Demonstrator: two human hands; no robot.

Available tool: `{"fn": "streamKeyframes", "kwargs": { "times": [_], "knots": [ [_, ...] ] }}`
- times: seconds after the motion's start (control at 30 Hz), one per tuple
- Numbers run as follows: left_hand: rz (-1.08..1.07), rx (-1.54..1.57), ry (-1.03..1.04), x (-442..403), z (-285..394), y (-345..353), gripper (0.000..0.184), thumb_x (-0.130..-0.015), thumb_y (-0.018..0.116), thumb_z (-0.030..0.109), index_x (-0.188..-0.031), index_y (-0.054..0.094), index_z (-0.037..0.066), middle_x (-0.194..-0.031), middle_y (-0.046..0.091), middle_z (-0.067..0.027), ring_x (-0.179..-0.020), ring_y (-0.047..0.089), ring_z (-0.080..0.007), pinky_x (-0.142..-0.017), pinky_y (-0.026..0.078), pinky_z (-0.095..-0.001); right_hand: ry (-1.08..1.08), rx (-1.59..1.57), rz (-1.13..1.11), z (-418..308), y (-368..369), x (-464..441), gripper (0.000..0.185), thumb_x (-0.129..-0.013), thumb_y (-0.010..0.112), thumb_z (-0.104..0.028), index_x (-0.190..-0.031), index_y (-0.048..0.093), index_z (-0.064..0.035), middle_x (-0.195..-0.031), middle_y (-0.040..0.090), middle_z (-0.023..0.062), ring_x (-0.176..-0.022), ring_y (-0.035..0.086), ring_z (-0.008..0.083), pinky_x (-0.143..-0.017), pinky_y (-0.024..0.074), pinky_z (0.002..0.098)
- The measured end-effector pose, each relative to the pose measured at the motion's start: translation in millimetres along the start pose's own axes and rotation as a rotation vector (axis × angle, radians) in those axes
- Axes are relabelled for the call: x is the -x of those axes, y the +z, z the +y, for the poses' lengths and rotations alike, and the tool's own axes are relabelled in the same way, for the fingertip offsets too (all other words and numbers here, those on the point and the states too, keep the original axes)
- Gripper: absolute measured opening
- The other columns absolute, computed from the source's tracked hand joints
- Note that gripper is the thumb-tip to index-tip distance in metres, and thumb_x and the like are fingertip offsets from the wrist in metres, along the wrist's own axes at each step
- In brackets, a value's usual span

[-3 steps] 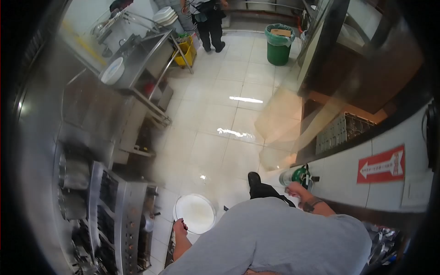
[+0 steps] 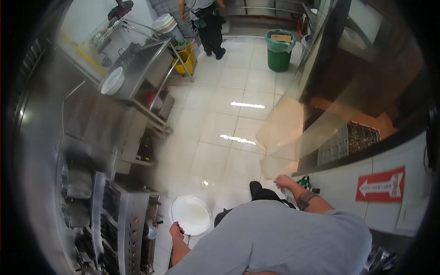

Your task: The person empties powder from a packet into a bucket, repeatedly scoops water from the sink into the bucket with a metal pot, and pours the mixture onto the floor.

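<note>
At the lower left of centre in the frame, we see a white bucket (image 2: pixel 180 208), with the left hand (image 2: pixel 177 230) closed on its near edge, whether by handle or lip we cannot tell. The right hand (image 2: pixel 285 182), lower right of centre, shows no held object, and how far its grip is closed we cannot tell. We judge the bucket stiff-walled, liable to tip, heavier if filled, and best taken by a handle.

White bucket (image 2: pixel 190 201), grey shirt (image 2: pixel 279 229), green bin (image 2: pixel 279 60)
</note>
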State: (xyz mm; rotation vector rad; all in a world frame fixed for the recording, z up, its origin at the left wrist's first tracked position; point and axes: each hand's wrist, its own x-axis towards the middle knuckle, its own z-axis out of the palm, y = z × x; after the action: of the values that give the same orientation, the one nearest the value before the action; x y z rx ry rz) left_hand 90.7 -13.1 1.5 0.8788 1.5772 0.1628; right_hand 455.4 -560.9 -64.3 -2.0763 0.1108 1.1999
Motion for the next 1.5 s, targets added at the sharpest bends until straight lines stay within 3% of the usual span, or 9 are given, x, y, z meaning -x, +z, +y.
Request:
{"fn": "streamKeyframes", "kwargs": {
  "times": [0.23,0.37,0.6,0.73,0.83,1.13,1.23,1.33,1.5],
  "knots": [
    [-0.025,0.084,0.091,-4,66,72,0.024,-0.085,0.057,0.022,-0.066,0.046,0.014,-0.056,0.042,0.0006,-0.051,0.047,-0.0148,-0.053,0.044,-0.0364,-0.312,0.123,0.119,-215,-99,-101,0.03,-0.082,0.059,-0.03,-0.087,0.065,-0.0012,-0.072,0.064,0.0103,-0.065,0.062,0.0191,-0.056,0.0494,0.033],
    [0.036,-0.09,-0.11,-20,98,137,0.02,-0.085,0.058,0.026,-0.07,0.05,0.016,-0.061,0.047,0.0001,-0.066,0.052,-0.0175,-0.083,0.033,-0.0658,-0.495,0.284,0.403,-261,-174,-162,0.036,-0.078,0.058,-0.032,-0.089,0.065,0.002,-0.08,0.066,0.0201,-0.077,0.065,0.0335,-0.073,0.0503,0.0423],
    [0.06,-0.226,-0.259,-97,172,261,0.011,-0.083,0.059,0.025,-0.079,0.054,0.015,-0.065,0.046,0.0003,-0.066,0.051,-0.0188,-0.081,0.031,-0.0731,-0.016,0.296,0.491,-188,-283,-197,0.024,-0.077,0.056,-0.023,-0.069,0.066,-0.0024,-0.067,0.065,0.0148,-0.062,0.064,0.0261,-0.061,0.0509,0.0391],
    [-0.059,-0.447,-0.111,-168,197,330,0.011,-0.083,0.06,0.023,-0.082,0.054,0.014,-0.064,0.044,-0.0009,-0.058,0.047,-0.0168,-0.054,0.045,-0.0432,-0.21,0.697,0.27,-87,-297,-183,0.029,-0.081,0.054,-0.024,-0.065,0.064,-0.0016,-0.063,0.062,0.013,-0.053,0.06,0.0253,-0.05,0.0494,0.0381],
    [-0.13,-0.599,-0.273,-155,256,397,0.015,-0.084,0.059,0.023,-0.079,0.052,0.011,-0.061,0.043,-0.0016,-0.05,0.043,-0.0157,-0.044,0.039,-0.0333,0.379,-0.281,0.356,-133,-265,-126,0.028,-0.086,0.053,-0.021,-0.068,0.062,-0.0003,-0.06,0.058,0.0137,-0.05,0.056,0.0246,-0.044,0.0464,0.0372],
    [-0.207,-0.711,-0.141,-127,439,596,0.036,-0.094,0.047,0.038,-0.069,0.048,0.012,-0.055,0.04,0.0004,-0.045,0.038,-0.0144,-0.044,0.036,-0.0306,0.3,-0.2,-0.097,-102,-220,-228,0.029,-0.084,0.056,-0.026,-0.092,0.065,0.0,-0.08,0.066,0.0168,-0.068,0.064,0.0283,-0.067,0.0492,0.0389],
    [-0.188,-0.77,0.037,-98,494,646,0.043,-0.095,0.042,0.044,-0.068,0.048,0.011,-0.054,0.041,0.0005,-0.045,0.04,-0.0138,-0.045,0.036,-0.0303,0.309,-0.248,-0.215,-85,-264,-368,0.038,-0.075,0.063,-0.029,-0.104,0.064,-0.0048,-0.086,0.065,0.0175,-0.075,0.064,0.0333,-0.064,0.0504,0.0385],
    [-0.174,-0.733,0.226,-78,542,692,0.042,-0.095,0.044,0.043,-0.069,0.049,0.01,-0.055,0.043,0.0003,-0.045,0.042,-0.0135,-0.044,0.036,-0.03,-0.161,0.719,0.033,-222,-395,-411,0.019,-0.067,0.066,-0.023,-0.075,0.07,-0.0059,-0.072,0.065,0.0145,-0.059,0.063,0.0272,-0.054,0.0511,0.0389],
    [-0.19,-0.635,0.396,-55,589,776,0.038,-0.095,0.045,0.036,-0.07,0.051,0.009,-0.055,0.044,-0.0006,-0.045,0.041,-0.0131,-0.044,0.033,-0.0297,-0.263,0.625,0.234,-334,-593,-534,0.013,-0.074,0.062,-0.016,-0.076,0.064,-0.0042,-0.074,0.061,0.0119,-0.057,0.061,0.0217,-0.05,0.049,0.0351]
  ]
}}
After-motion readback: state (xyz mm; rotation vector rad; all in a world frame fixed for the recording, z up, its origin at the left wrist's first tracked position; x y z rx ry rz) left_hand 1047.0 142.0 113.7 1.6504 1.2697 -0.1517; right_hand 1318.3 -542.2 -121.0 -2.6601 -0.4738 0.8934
